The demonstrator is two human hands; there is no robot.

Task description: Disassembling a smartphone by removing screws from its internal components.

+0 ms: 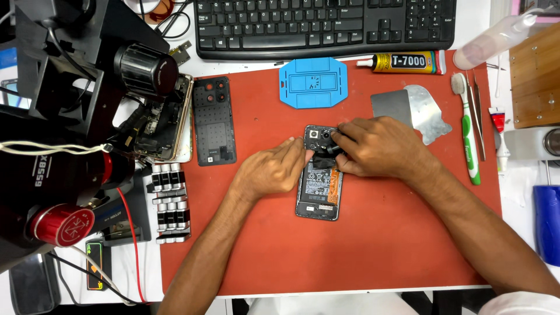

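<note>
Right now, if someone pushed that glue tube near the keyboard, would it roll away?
Probably a little. The glue tube lies on its side and looks round, so it could roll, though its flattened end may stop it. It looks small and likely light, and would likely slide less on the red mat.

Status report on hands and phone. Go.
Both hands on opened phone. Left hand steadies its edge; right hand pinches a black part near the camera. Back cover apart, left. Nothing obstructing.
</note>
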